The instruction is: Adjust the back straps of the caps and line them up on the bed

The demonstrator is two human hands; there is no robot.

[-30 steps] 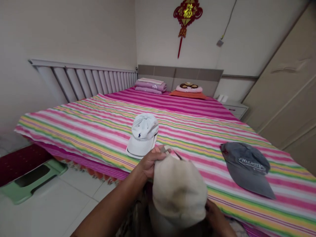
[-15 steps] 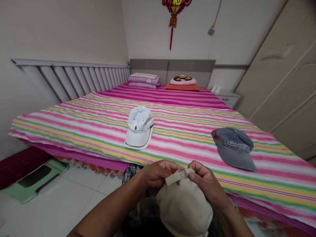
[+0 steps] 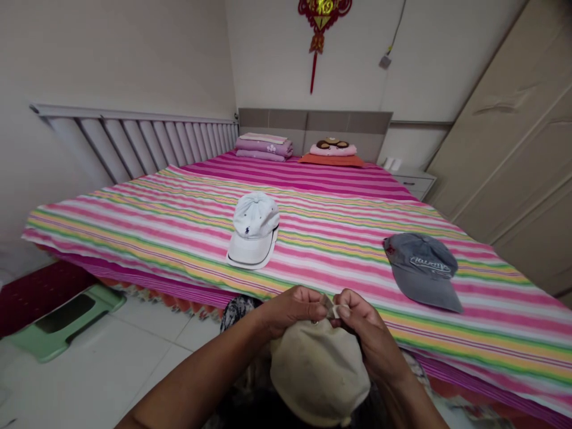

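Observation:
A beige cap is held low in front of me, its back strap turned up and away. My left hand pinches the strap's left side near the metal buckle, which the fingers partly cover. On the other side, my right hand grips the strap between thumb and fingers. Beyond my hands, a white cap with a small dark logo rests on the striped bed sheet. To the right lies a grey cap with white lettering, its brim towards me.
Folded purple bedding and a pink folded item on an orange one sit by the headboard. A green stool stands on the tiled floor at left. A white nightstand is at back right.
The beige cap has shifted slightly left. My left fingers have moved onto the buckle, and the loose strap end that stuck out at left is now hidden. The view has shifted slightly.

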